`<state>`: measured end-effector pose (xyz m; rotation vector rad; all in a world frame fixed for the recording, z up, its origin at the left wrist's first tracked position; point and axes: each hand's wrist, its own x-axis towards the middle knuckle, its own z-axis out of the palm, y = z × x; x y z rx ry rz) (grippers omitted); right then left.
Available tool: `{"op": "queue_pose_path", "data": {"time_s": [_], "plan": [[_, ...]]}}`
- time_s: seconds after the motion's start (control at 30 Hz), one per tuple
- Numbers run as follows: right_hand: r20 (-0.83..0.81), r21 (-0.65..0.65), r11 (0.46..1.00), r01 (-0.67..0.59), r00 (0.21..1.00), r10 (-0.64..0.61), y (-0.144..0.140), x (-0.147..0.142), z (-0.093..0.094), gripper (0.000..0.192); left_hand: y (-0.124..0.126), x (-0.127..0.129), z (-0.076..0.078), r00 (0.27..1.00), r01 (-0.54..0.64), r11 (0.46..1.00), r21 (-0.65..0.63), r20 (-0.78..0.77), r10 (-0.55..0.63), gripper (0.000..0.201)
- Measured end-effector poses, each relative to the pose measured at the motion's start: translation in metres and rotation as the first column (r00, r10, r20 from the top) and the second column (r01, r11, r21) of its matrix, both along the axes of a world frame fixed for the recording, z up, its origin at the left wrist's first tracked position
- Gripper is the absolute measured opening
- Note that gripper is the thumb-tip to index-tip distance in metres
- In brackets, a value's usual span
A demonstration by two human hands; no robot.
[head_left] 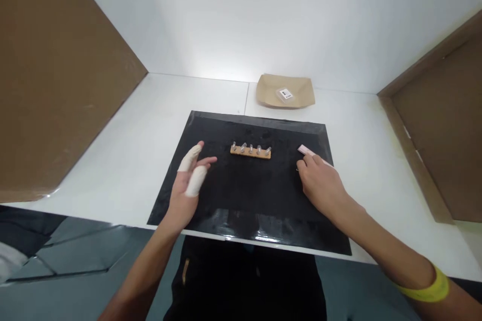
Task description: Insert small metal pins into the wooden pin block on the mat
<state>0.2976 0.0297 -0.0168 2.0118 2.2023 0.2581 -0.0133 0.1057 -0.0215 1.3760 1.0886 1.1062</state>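
Observation:
My left hand (187, 180) hovers at the left part of the black mat (241, 190), fingers apart and nothing between them. White finger covers wrap its thumb and one finger. My right hand (320, 180) is closed at the mat's right side, fingertips pinched low; a tiny bit of something shows by them, too small to name. Beside those fingers lies a pale pink strip (306, 150), partly hidden under the hand. Between both hands, a narrow tan strip (250, 152) carries a row of several small clear, shiny pieces standing on it, some tilted.
Behind the mat stands a brown paper tray (266, 91) holding a small clear case with a white label (285, 94). Brown cardboard panels (56, 80) flank the white table (124, 160) at left and right, with a white wall behind.

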Motion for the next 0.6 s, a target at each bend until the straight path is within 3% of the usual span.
{"op": "queue_pose_path", "data": {"time_s": [0.07,0.13,0.2,0.27,0.4,0.5,0.6], "plan": [[0.059,-0.022,1.0,0.013,0.998,-0.011,0.0,-0.007,0.001,0.025,0.024,-0.001,-0.007,0.928,0.057,0.983,0.177,-0.372,0.013,0.058],[0.102,-0.027,1.0,0.012,0.995,-0.009,-0.001,-0.01,0.002,0.027,0.044,0.003,-0.009,0.801,0.222,0.933,0.282,-0.599,-0.01,0.046],[0.13,-0.026,0.999,-0.019,0.991,0.022,-0.004,-0.01,0.004,0.028,0.059,0.009,-0.007,0.673,0.339,0.903,0.266,-0.739,-0.035,0.039],[0.137,-0.017,0.998,-0.065,0.988,0.067,-0.007,-0.006,0.008,0.026,0.068,0.017,-0.005,0.604,0.389,0.885,0.258,-0.796,-0.033,0.038],[0.019,-0.017,0.998,-0.059,0.998,0.06,-0.013,0.002,0.012,0.02,0.079,0.027,-0.009,0.574,0.439,0.868,0.232,-0.815,-0.072,0.031],[-0.076,-0.071,0.997,0.002,0.997,-0.007,-0.015,0.003,0.012,0.016,0.085,0.03,-0.016,0.603,0.444,0.865,0.232,-0.792,-0.098,0.021],[-0.165,-0.062,0.992,0.107,0.979,-0.116,-0.015,0.005,0.013,0.025,0.087,0.03,-0.021,0.632,0.435,0.864,0.254,-0.77,-0.092,0.014]]}}
